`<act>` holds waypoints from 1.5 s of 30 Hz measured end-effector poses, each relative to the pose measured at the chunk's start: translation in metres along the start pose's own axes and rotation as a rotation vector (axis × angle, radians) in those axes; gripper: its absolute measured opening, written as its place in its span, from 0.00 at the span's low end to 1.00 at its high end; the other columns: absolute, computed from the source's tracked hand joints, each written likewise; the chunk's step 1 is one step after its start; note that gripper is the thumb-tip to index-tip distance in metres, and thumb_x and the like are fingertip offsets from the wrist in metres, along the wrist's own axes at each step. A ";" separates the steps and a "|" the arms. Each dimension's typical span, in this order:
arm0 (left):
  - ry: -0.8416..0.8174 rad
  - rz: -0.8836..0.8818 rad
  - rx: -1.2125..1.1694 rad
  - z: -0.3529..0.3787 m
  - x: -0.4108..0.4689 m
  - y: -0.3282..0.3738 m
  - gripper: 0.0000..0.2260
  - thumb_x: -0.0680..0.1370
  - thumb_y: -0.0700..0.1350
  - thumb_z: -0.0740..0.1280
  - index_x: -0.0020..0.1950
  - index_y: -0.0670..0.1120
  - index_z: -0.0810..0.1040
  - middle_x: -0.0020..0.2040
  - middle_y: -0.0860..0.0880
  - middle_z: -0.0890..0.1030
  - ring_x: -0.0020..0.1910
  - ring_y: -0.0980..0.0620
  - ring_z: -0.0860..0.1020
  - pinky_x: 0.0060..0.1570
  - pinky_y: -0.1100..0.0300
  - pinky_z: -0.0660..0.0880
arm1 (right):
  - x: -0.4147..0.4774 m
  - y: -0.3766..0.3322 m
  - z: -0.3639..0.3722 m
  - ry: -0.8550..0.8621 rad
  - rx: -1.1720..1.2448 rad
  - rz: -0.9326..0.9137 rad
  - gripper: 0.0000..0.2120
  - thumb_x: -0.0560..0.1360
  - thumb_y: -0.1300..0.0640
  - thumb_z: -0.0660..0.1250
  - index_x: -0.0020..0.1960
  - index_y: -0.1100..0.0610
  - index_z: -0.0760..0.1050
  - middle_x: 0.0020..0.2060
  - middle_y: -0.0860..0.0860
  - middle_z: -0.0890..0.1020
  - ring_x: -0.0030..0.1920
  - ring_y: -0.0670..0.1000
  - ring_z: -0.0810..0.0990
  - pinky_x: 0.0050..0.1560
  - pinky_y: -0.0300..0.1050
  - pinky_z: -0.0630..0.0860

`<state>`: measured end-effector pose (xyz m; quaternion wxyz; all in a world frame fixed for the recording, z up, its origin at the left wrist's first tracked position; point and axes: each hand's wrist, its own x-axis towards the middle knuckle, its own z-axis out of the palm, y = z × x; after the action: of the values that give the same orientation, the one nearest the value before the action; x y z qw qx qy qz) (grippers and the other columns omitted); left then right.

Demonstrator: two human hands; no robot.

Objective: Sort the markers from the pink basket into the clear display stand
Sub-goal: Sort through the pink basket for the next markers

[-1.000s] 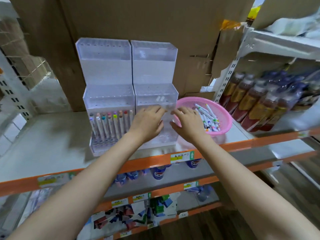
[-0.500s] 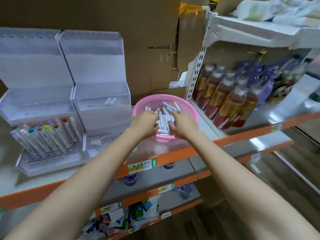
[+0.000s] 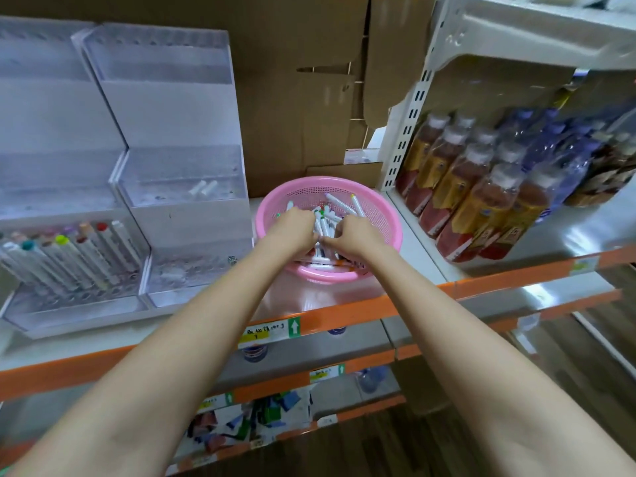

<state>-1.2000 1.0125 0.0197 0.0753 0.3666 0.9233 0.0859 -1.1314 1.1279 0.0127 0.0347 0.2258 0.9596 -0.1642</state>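
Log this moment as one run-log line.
step: pick | left hand, right hand: curled round markers in pink basket | clear display stand: partly filled

Brown cardboard sheets (image 3: 292, 98) back a grey shelf (image 3: 416, 232) whose orange front edge (image 3: 344, 313) carries a yellow-and-white price label (image 3: 268, 330). Right of a white perforated upright (image 3: 406, 132) stand rows of plastic drink bottles (image 3: 481, 201). Packaged goods (image 3: 241, 421) sit on lower shelves, above a wooden floor (image 3: 361, 452).

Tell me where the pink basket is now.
Head view, centre: the pink basket sits on the shelf between the clear display stand, left, and the bottles, right.
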 end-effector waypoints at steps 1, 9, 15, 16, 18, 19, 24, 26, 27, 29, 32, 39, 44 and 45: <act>0.000 0.001 0.004 0.000 0.002 0.002 0.09 0.79 0.45 0.63 0.49 0.39 0.76 0.51 0.37 0.79 0.52 0.38 0.77 0.44 0.52 0.70 | 0.001 0.001 0.000 -0.004 0.042 0.011 0.22 0.76 0.47 0.66 0.28 0.54 0.64 0.25 0.50 0.68 0.29 0.50 0.68 0.27 0.44 0.58; 0.050 -0.103 -0.126 0.004 0.007 0.007 0.05 0.74 0.41 0.66 0.40 0.43 0.71 0.40 0.43 0.76 0.49 0.40 0.77 0.38 0.55 0.68 | 0.003 0.008 -0.002 0.098 0.273 0.066 0.16 0.72 0.59 0.67 0.28 0.58 0.67 0.23 0.51 0.69 0.27 0.49 0.68 0.27 0.43 0.59; 0.106 -0.156 -0.483 0.000 0.005 0.006 0.03 0.70 0.38 0.66 0.37 0.39 0.77 0.30 0.43 0.77 0.37 0.42 0.77 0.36 0.53 0.72 | 0.001 0.007 -0.003 0.184 0.373 0.012 0.17 0.77 0.58 0.64 0.32 0.56 0.64 0.27 0.52 0.70 0.31 0.52 0.69 0.31 0.47 0.61; 0.120 -0.164 -0.539 0.000 0.004 0.005 0.04 0.70 0.37 0.67 0.43 0.39 0.79 0.34 0.42 0.79 0.39 0.42 0.79 0.39 0.52 0.74 | 0.000 0.007 -0.004 0.195 0.392 -0.007 0.13 0.78 0.58 0.63 0.35 0.57 0.67 0.30 0.52 0.73 0.34 0.53 0.71 0.33 0.47 0.62; 0.138 -0.161 -0.593 0.000 0.003 0.003 0.12 0.72 0.38 0.68 0.55 0.40 0.76 0.42 0.43 0.81 0.44 0.45 0.80 0.44 0.53 0.75 | -0.002 0.005 -0.005 0.223 0.437 -0.055 0.07 0.80 0.57 0.61 0.49 0.60 0.74 0.37 0.53 0.76 0.39 0.54 0.74 0.38 0.45 0.64; 0.144 -0.136 -0.598 0.001 0.002 0.002 0.16 0.72 0.38 0.69 0.59 0.41 0.74 0.44 0.43 0.81 0.45 0.45 0.80 0.44 0.52 0.76 | -0.004 0.005 -0.005 0.240 0.452 -0.071 0.09 0.80 0.57 0.61 0.56 0.61 0.74 0.40 0.53 0.77 0.41 0.54 0.75 0.40 0.46 0.66; 0.258 0.032 -0.669 -0.006 -0.006 -0.002 0.31 0.72 0.34 0.67 0.73 0.49 0.64 0.44 0.46 0.79 0.37 0.53 0.77 0.32 0.66 0.72 | -0.014 0.002 -0.010 0.355 0.520 -0.181 0.21 0.80 0.60 0.61 0.72 0.55 0.63 0.38 0.52 0.77 0.34 0.48 0.75 0.34 0.45 0.69; 0.315 0.095 -0.678 -0.012 -0.010 -0.003 0.32 0.72 0.34 0.67 0.74 0.51 0.63 0.49 0.45 0.80 0.37 0.53 0.77 0.33 0.66 0.74 | -0.018 0.000 -0.013 0.400 0.508 -0.229 0.24 0.79 0.61 0.62 0.73 0.52 0.61 0.37 0.52 0.77 0.32 0.47 0.75 0.32 0.44 0.70; 0.338 0.112 -0.677 -0.015 -0.013 -0.003 0.32 0.72 0.34 0.67 0.73 0.53 0.64 0.50 0.46 0.80 0.37 0.54 0.77 0.34 0.66 0.74 | -0.020 -0.001 -0.015 0.417 0.502 -0.248 0.24 0.79 0.61 0.63 0.73 0.51 0.61 0.37 0.53 0.77 0.32 0.48 0.75 0.33 0.46 0.72; 0.390 0.139 -0.659 -0.022 -0.019 -0.002 0.32 0.71 0.36 0.68 0.72 0.56 0.65 0.48 0.48 0.82 0.37 0.54 0.78 0.37 0.65 0.76 | -0.025 -0.006 -0.019 0.428 0.516 -0.285 0.23 0.79 0.61 0.63 0.72 0.49 0.62 0.40 0.54 0.78 0.33 0.50 0.78 0.37 0.51 0.77; 0.457 0.170 -0.679 -0.035 -0.030 -0.002 0.31 0.71 0.36 0.68 0.70 0.59 0.66 0.41 0.53 0.80 0.36 0.55 0.80 0.39 0.61 0.79 | -0.033 -0.017 -0.025 0.446 0.569 -0.332 0.24 0.78 0.63 0.63 0.71 0.49 0.63 0.42 0.55 0.80 0.36 0.51 0.80 0.39 0.51 0.79; 0.568 0.206 -0.625 -0.054 -0.068 -0.024 0.29 0.73 0.37 0.68 0.69 0.56 0.65 0.35 0.50 0.76 0.35 0.56 0.77 0.38 0.64 0.74 | -0.054 -0.050 -0.032 0.556 0.637 -0.413 0.23 0.77 0.65 0.65 0.70 0.53 0.66 0.38 0.51 0.79 0.39 0.52 0.80 0.39 0.39 0.74; 0.611 0.194 -0.631 -0.062 -0.104 -0.058 0.27 0.73 0.38 0.68 0.66 0.56 0.63 0.39 0.46 0.78 0.32 0.49 0.79 0.38 0.49 0.80 | -0.060 -0.089 -0.026 0.514 0.680 -0.444 0.24 0.75 0.64 0.68 0.68 0.51 0.67 0.37 0.55 0.79 0.34 0.53 0.81 0.37 0.57 0.80; 0.611 0.183 -0.628 -0.064 -0.111 -0.066 0.27 0.73 0.37 0.68 0.65 0.56 0.62 0.40 0.48 0.78 0.32 0.50 0.80 0.38 0.48 0.80 | -0.060 -0.098 -0.024 0.503 0.684 -0.452 0.24 0.75 0.64 0.68 0.68 0.51 0.67 0.37 0.54 0.79 0.34 0.53 0.80 0.37 0.58 0.80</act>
<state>-1.1771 0.8820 0.0760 -0.1012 0.3640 0.7962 0.4726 -1.1207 1.0278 0.0735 -0.3114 0.0426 0.8543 -0.4140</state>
